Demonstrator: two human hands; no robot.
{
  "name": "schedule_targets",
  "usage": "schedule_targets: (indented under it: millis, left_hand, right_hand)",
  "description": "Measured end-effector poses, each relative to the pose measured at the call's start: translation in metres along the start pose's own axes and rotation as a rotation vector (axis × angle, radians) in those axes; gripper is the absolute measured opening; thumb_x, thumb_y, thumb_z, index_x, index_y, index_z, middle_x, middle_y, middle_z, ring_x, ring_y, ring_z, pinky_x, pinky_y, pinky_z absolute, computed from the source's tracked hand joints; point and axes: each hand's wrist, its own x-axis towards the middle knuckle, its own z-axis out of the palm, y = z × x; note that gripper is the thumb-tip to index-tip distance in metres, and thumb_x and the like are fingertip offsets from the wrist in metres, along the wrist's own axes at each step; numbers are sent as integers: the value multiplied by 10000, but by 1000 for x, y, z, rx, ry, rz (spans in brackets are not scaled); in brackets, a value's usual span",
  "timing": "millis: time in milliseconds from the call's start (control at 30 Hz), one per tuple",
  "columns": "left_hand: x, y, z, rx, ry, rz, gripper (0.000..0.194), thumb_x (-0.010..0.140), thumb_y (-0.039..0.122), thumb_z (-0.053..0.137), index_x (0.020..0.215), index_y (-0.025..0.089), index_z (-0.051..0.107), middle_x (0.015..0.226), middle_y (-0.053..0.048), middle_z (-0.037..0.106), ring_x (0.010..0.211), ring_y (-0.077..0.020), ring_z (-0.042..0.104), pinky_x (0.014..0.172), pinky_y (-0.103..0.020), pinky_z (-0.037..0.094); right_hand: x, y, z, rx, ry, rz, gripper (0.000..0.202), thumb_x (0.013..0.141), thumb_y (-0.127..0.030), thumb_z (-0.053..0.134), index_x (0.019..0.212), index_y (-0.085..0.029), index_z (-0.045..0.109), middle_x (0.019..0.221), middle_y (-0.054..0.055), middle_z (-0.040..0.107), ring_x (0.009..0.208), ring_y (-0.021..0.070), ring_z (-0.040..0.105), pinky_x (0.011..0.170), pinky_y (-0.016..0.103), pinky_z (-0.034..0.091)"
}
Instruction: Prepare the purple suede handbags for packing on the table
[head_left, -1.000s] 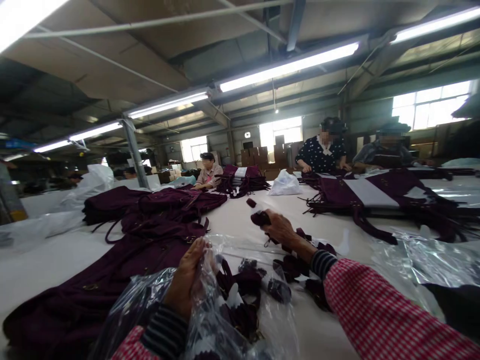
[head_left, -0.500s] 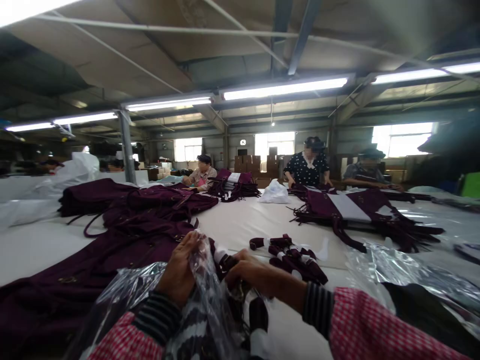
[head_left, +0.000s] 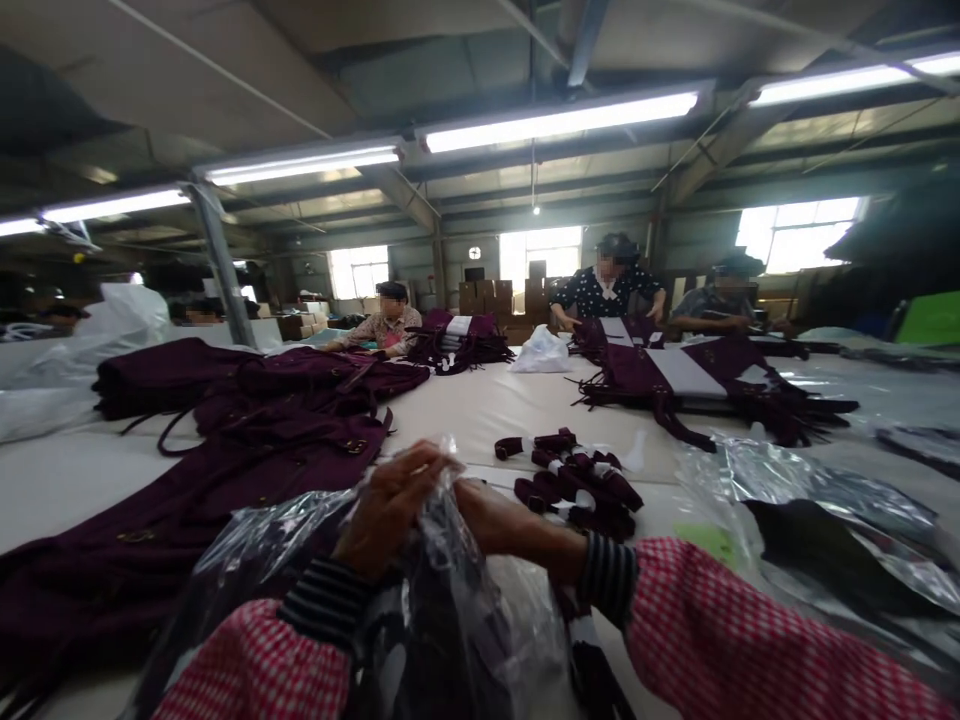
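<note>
Purple bags: spread over the left of the frame on your white bench, the nearest purple bag lying flat.
Left hand: your left hand, lower centre, fingers closed on gathered film.
Clear plastic bag: this clear plastic bag is at lower centre, dark contents showing.
Right hand: your right hand touches the film; fingertips hidden, grip cannot be told.
Straps: bundled purple straps lie right of centre.
</note>
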Motion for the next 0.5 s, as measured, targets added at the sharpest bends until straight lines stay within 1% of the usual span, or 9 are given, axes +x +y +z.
schedule_targets:
  millis: [33,67,100,167,233,300,333,433,500]
  left_hand:
    - [-1,1,0,111,-84,15,262,901,435,640,848,189,714,852,0,641,831,-164,581,787,-258,450]
    - [0,1,0,196,-128,0,282,913,442,609,825,190,697,839,-1,635,835,-175,578,793,-271,440]
    - [1,0,-1,263,-136,-33,300,922,453,580,808,192,676,819,1,629,823,-182,572,778,-280,430]
    - [3,-5,-3,368,-124,-115,324,935,467,528,790,199,638,772,7,617,776,-188,559,732,-290,408]
    - [6,-11,-4,442,-164,-145,324,930,461,514,764,204,617,755,4,625,759,-196,565,726,-296,396]
    - [8,-16,-5,476,-215,-143,318,930,455,509,761,209,618,776,-5,654,774,-207,590,749,-301,397]
    - [8,-19,-5,483,-228,-145,318,930,459,510,764,213,624,779,-7,664,780,-212,601,757,-302,398]
    - [9,-27,-6,480,-211,-155,317,914,489,544,789,225,665,828,-25,704,857,-242,632,798,-303,411]
    - [9,-32,-8,464,-190,-170,319,893,519,580,823,231,699,910,-41,733,951,-267,645,855,-305,422]
  right_hand:
    - [9,4,0,77,13,13,157,903,-225,506,1000,-164,612,804,32,620,739,166,562,685,269,486]
    - [13,8,0,163,-5,49,180,925,-232,463,985,-162,618,765,16,597,703,153,557,652,257,486]
    - [13,12,-3,266,-51,97,202,931,-248,452,988,-156,623,741,7,582,665,144,553,604,247,477]
    - [-4,22,-12,510,-127,176,254,905,-293,512,1069,-143,635,786,15,606,645,138,571,534,226,449]
    - [-37,30,-25,589,-86,232,352,844,-277,591,1170,-152,641,911,39,649,699,146,600,554,227,459]
    - [-79,36,-39,392,18,223,398,788,-161,573,1174,-182,671,999,46,663,786,156,611,679,264,498]
    - [-99,37,-44,275,3,184,420,747,-97,546,1128,-195,693,1032,45,666,859,168,614,769,288,503]
    - [-148,34,-46,-11,-168,33,441,649,-12,511,1004,-208,685,1115,44,664,1068,200,572,977,327,439]
    - [-166,27,-39,-180,-226,-21,401,656,-37,539,1011,-199,634,1152,64,651,1105,219,539,1005,346,409]
